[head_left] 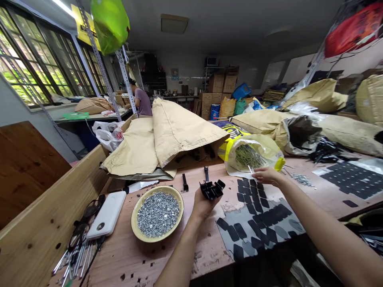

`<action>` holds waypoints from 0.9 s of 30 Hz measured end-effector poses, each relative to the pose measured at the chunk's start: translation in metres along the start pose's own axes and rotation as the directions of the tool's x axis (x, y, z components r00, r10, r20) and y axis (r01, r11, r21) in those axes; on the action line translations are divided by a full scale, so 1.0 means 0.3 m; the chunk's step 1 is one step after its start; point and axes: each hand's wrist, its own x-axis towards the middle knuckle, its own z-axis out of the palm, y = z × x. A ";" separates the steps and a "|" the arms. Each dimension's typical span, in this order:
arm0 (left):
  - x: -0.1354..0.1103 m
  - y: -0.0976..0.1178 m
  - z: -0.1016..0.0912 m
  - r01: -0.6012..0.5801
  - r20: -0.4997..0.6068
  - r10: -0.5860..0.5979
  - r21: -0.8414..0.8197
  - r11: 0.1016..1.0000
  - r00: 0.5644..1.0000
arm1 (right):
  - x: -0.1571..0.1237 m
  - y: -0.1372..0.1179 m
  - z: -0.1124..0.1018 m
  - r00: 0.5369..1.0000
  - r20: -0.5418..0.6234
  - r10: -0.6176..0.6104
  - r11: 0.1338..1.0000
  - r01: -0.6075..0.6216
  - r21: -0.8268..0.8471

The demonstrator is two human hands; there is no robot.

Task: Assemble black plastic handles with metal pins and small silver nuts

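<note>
My left hand is closed around a bunch of small black plastic parts, raised over the table to the right of a bowl. The bowl is full of small silvery metal nuts. My right hand is at the mouth of a yellow-and-white bag, its fingertips closed on slim silvery metal pins. Inside the bag lies a heap of long thin metal pins. Two more black plastic parts, one nearer and one farther, lie on the tabletop.
Black adhesive pads on a grey sheet lie below my right arm. A white power bank, glasses and metal rods lie at left, beside a wooden side board. Large paper sacks stand behind. A person sits farther back.
</note>
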 end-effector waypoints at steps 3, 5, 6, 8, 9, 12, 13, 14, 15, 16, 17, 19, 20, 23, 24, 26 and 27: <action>0.005 -0.002 -0.001 0.001 -0.004 -0.001 0.001 1.000 1.000 | -0.053 0.000 0.018 0.996 0.085 0.026 0.999 -0.029 0.033; 0.005 0.000 -0.003 -0.015 -0.008 0.015 0.024 1.000 1.000 | -0.083 -0.005 0.039 0.994 0.103 0.023 0.998 -0.028 0.049; 0.004 0.002 -0.004 -0.022 -0.011 0.022 0.032 0.999 1.000 | -0.095 -0.010 0.050 0.994 0.111 0.017 0.998 -0.024 0.061; 0.001 0.002 -0.007 -0.027 -0.009 0.027 0.039 0.999 1.000 | -0.119 -0.024 0.071 0.991 0.132 -0.002 0.996 -0.010 0.094; 0.000 0.000 -0.008 -0.028 -0.006 0.028 0.043 0.999 1.000 | -0.133 -0.035 0.081 0.989 0.145 -0.017 0.993 0.000 0.116; 0.000 -0.013 -0.013 -0.044 0.004 0.044 0.084 0.995 0.999 | -0.204 -0.082 0.106 0.980 0.181 -0.078 0.980 0.042 0.195; 0.000 -0.018 -0.014 -0.056 0.006 0.056 0.103 0.993 0.998 | -0.244 -0.102 0.115 0.973 0.198 -0.121 0.969 0.073 0.235; 0.002 -0.024 -0.015 -0.068 0.007 0.068 0.120 0.990 0.998 | -0.292 -0.123 0.126 0.960 0.213 -0.182 0.952 0.117 0.284; 0.003 -0.028 -0.015 -0.080 0.004 0.080 0.133 0.988 0.997 | -0.349 -0.145 0.140 0.941 0.223 -0.255 0.926 0.171 0.337; 0.004 -0.030 -0.013 -0.092 -0.004 0.093 0.143 0.985 0.996 | -0.411 -0.166 0.158 0.912 0.225 -0.342 0.889 0.237 0.391; 0.004 -0.031 -0.011 -0.104 -0.018 0.107 0.153 0.983 0.994 | -0.475 -0.186 0.179 0.883 0.214 -0.419 0.852 0.300 0.429; 0.003 -0.028 -0.006 -0.121 -0.047 0.130 0.162 0.979 0.990 | -0.595 -0.217 0.230 0.826 0.186 -0.532 0.796 0.413 0.443; 0.001 -0.024 -0.004 -0.123 -0.055 0.134 0.163 0.979 0.989 | -0.643 -0.226 0.258 0.798 0.177 -0.576 0.774 0.463 0.431; -0.005 -0.010 -0.001 -0.107 -0.053 0.116 0.158 0.982 0.992 | -0.721 -0.227 0.333 0.721 0.152 -0.676 0.721 0.606 0.335; -0.007 -0.005 -0.001 -0.099 -0.050 0.108 0.158 0.982 0.993 | -0.728 -0.221 0.350 0.703 0.137 -0.698 0.707 0.646 0.288; -0.010 0.002 -0.001 -0.094 -0.048 0.102 0.150 0.984 0.994 | -0.724 -0.209 0.369 0.685 0.103 -0.721 0.689 0.695 0.205; -0.010 0.005 0.000 -0.097 -0.048 0.104 0.138 0.986 0.993 | -0.719 -0.205 0.372 0.681 0.095 -0.726 0.685 0.706 0.178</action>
